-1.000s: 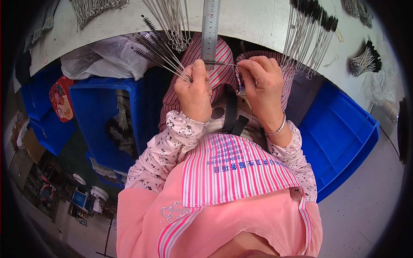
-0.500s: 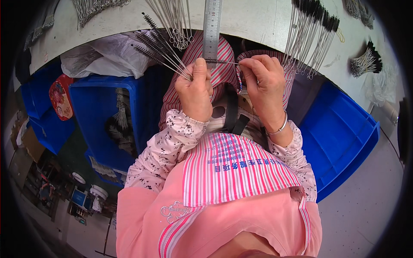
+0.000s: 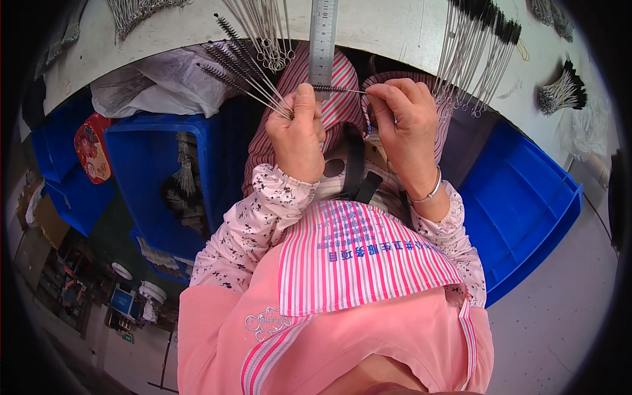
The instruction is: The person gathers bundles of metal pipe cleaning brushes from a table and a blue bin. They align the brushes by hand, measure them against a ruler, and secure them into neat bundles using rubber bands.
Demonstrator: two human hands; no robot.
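At upper centre of the frame, the left hand (image 3: 299, 135) is closed around a fanned bundle of wire bottle brushes (image 3: 247, 72), bristle tips pointing to the upper left. The right hand (image 3: 405, 125) pinches a single brush (image 3: 336, 89) by its wire, held level just below the steel ruler (image 3: 322, 36) on the white bench (image 3: 395, 26). Judgement: a length check is in hand; next, the brush must lie square against the ruler's markings.

A white worktable (image 3: 395, 26) runs across the top, evenly lit. Blue bins (image 3: 520, 210) stand on either side under its edge. Pale grey floor (image 3: 559, 329) shows at the lower right.
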